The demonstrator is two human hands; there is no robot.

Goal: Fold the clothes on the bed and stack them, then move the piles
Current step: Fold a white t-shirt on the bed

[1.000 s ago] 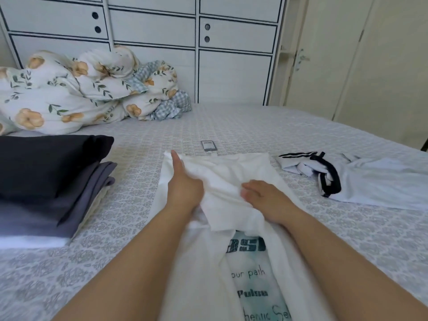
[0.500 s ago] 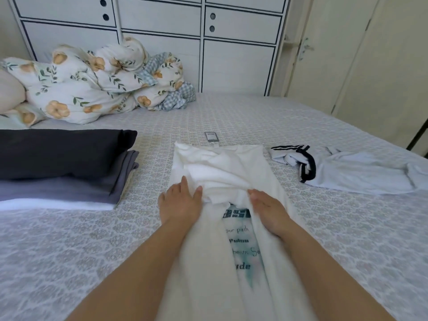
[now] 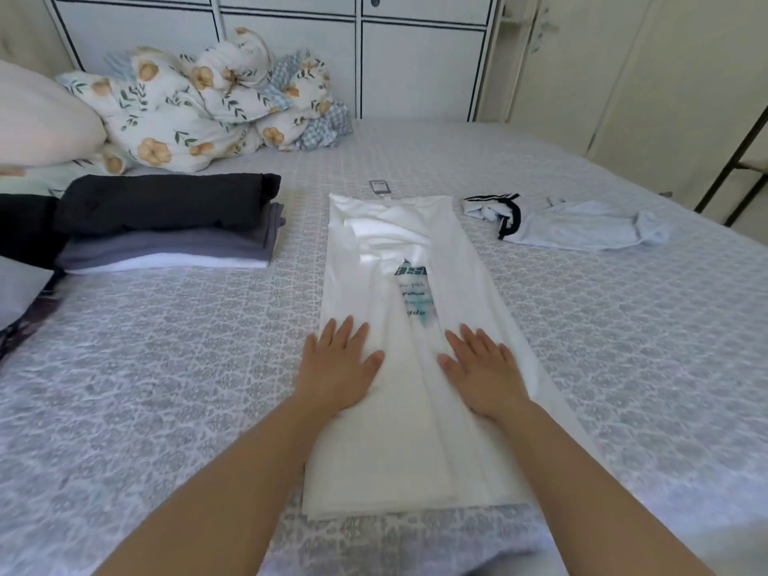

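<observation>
On patterned bedspread point(image 3: 166, 388), white wardrobe point(image 3: 415, 68) behind

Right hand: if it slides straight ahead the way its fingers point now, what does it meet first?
The right hand lies flat on the white T-shirt, fingers pointing up the bed. Going straight on, it would probably first cross the teal print, then the folded-in sleeve fabric near the collar. Depth is hard to judge.

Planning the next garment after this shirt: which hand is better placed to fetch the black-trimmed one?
Likely the right hand: the black-trimmed garment lies on its side of the white shirt, while the left hand would have to cross over.
</observation>
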